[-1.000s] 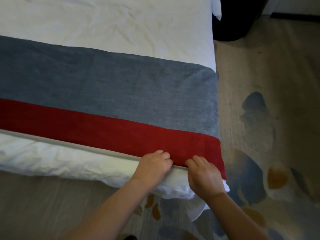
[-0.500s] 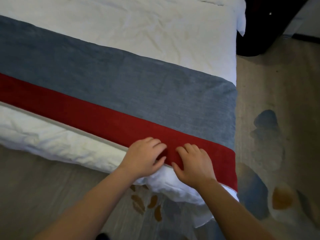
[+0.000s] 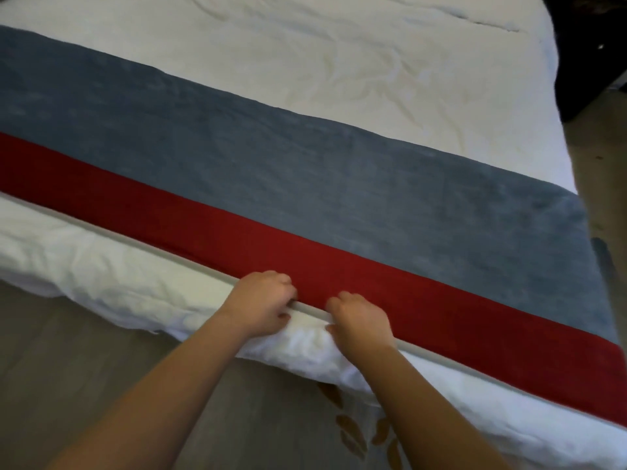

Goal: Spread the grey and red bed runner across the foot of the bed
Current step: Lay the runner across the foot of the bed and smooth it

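Left hand (image 3: pixel 261 301) and right hand (image 3: pixel 361 322) now gripping bed runner (image 3: pixel 305 184) edge, fingers flatter before

A bedroom is shown.
A white bed (image 3: pixel 339 62), dressed with a bed runner (image 3: pixel 305 198), is seen on patterned carpet (image 3: pixel 353 435).

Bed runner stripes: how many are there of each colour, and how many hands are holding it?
Grey stripe: 1
Red stripe: 1
Pale edge trim: 1
Hands gripping the bed runner: 2, left hand and right hand
Total: 5
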The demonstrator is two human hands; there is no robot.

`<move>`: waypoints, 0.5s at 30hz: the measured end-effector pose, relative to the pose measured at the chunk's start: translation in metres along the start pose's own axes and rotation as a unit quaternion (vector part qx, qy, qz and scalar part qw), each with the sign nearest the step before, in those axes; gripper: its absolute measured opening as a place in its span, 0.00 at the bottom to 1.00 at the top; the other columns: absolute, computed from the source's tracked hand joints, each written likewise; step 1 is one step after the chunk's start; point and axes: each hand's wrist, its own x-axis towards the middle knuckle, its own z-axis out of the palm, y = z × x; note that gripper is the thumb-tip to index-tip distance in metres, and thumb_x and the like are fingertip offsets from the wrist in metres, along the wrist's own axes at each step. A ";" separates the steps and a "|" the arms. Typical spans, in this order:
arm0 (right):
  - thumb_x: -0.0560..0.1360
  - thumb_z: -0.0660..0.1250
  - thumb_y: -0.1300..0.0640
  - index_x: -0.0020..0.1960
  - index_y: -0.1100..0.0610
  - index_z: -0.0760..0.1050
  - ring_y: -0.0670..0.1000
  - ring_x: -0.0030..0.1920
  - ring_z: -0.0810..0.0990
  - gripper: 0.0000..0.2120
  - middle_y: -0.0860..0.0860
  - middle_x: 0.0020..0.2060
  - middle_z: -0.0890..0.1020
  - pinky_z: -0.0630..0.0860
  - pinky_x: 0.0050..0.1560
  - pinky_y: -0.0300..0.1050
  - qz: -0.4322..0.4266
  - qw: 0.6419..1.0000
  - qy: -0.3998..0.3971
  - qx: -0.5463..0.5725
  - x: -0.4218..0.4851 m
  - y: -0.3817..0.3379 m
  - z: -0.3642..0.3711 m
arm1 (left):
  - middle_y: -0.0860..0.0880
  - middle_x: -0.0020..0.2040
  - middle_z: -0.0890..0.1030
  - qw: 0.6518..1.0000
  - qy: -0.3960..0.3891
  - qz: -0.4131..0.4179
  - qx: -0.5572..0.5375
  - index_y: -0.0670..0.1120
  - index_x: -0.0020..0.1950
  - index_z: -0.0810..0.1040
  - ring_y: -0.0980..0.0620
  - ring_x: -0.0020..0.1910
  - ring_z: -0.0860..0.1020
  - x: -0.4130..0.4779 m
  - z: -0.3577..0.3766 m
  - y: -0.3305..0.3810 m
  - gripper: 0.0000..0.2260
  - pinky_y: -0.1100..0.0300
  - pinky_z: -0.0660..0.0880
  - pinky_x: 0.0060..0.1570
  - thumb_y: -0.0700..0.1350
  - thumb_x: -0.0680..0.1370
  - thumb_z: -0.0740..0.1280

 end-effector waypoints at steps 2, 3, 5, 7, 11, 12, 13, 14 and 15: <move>0.74 0.63 0.60 0.51 0.52 0.74 0.52 0.47 0.76 0.07 0.49 0.47 0.77 0.72 0.40 0.43 0.060 0.998 -0.003 -0.001 0.005 -0.005 0.006 | 0.52 0.50 0.77 1.000 -0.002 0.017 0.009 0.50 0.53 0.78 0.51 0.50 0.75 -0.003 0.004 -0.018 0.09 0.55 0.72 0.44 0.45 0.75 0.62; 0.74 0.62 0.62 0.50 0.52 0.75 0.51 0.46 0.76 0.08 0.49 0.47 0.78 0.72 0.40 0.43 0.086 0.996 -0.006 0.003 0.006 -0.006 0.007 | 0.51 0.51 0.77 1.000 -0.005 0.017 0.012 0.49 0.54 0.78 0.49 0.52 0.75 -0.004 0.004 -0.022 0.10 0.54 0.73 0.47 0.44 0.76 0.61; 0.73 0.62 0.62 0.48 0.52 0.74 0.51 0.46 0.77 0.08 0.48 0.46 0.78 0.70 0.39 0.42 0.095 0.995 -0.025 -0.007 0.006 -0.013 0.010 | 0.48 0.52 0.77 0.999 -0.018 0.026 0.022 0.46 0.54 0.78 0.46 0.53 0.75 -0.004 0.008 -0.025 0.10 0.51 0.72 0.50 0.42 0.77 0.59; 0.71 0.62 0.60 0.47 0.51 0.73 0.51 0.48 0.77 0.07 0.47 0.46 0.77 0.67 0.37 0.43 0.064 0.996 -0.050 -0.028 0.004 -0.022 0.011 | 0.46 0.51 0.77 0.998 -0.028 0.053 0.024 0.44 0.52 0.77 0.44 0.52 0.75 -0.006 0.011 -0.025 0.09 0.49 0.72 0.49 0.39 0.76 0.59; 0.64 0.69 0.52 0.40 0.51 0.72 0.51 0.36 0.78 0.09 0.47 0.35 0.77 0.65 0.29 0.43 0.011 0.999 -0.047 -0.006 0.011 -0.043 0.001 | 0.47 0.48 0.77 0.993 -0.015 0.118 0.004 0.45 0.49 0.77 0.47 0.50 0.74 -0.005 0.009 -0.043 0.06 0.53 0.68 0.43 0.41 0.75 0.61; 0.66 0.67 0.47 0.43 0.50 0.72 0.51 0.38 0.77 0.10 0.47 0.38 0.76 0.66 0.31 0.43 0.002 0.999 -0.044 0.006 0.019 -0.052 0.000 | 0.47 0.48 0.76 0.991 -0.013 0.131 0.000 0.45 0.48 0.76 0.47 0.49 0.74 -0.004 0.007 -0.051 0.06 0.54 0.66 0.41 0.44 0.75 0.62; 0.69 0.64 0.45 0.47 0.50 0.71 0.50 0.41 0.77 0.11 0.47 0.41 0.76 0.68 0.33 0.44 -0.010 0.999 -0.039 0.023 0.028 -0.062 -0.001 | 0.48 0.47 0.76 0.991 -0.011 0.135 -0.003 0.46 0.48 0.76 0.48 0.49 0.74 -0.003 0.005 -0.061 0.06 0.55 0.64 0.40 0.45 0.74 0.63; 0.72 0.62 0.45 0.50 0.49 0.70 0.50 0.44 0.76 0.11 0.46 0.44 0.76 0.70 0.37 0.44 -0.017 0.998 -0.034 0.041 0.041 -0.073 -0.002 | 0.49 0.47 0.76 0.992 -0.009 0.129 -0.004 0.47 0.47 0.76 0.48 0.49 0.74 -0.003 0.003 -0.073 0.06 0.56 0.63 0.39 0.46 0.74 0.62; 0.73 0.61 0.47 0.52 0.49 0.70 0.49 0.46 0.76 0.10 0.46 0.46 0.76 0.72 0.40 0.44 -0.022 0.998 -0.026 0.055 0.055 -0.085 -0.002 | 0.49 0.47 0.76 0.993 -0.009 0.117 -0.004 0.48 0.47 0.76 0.48 0.49 0.74 -0.004 0.002 -0.087 0.05 0.56 0.64 0.39 0.46 0.74 0.61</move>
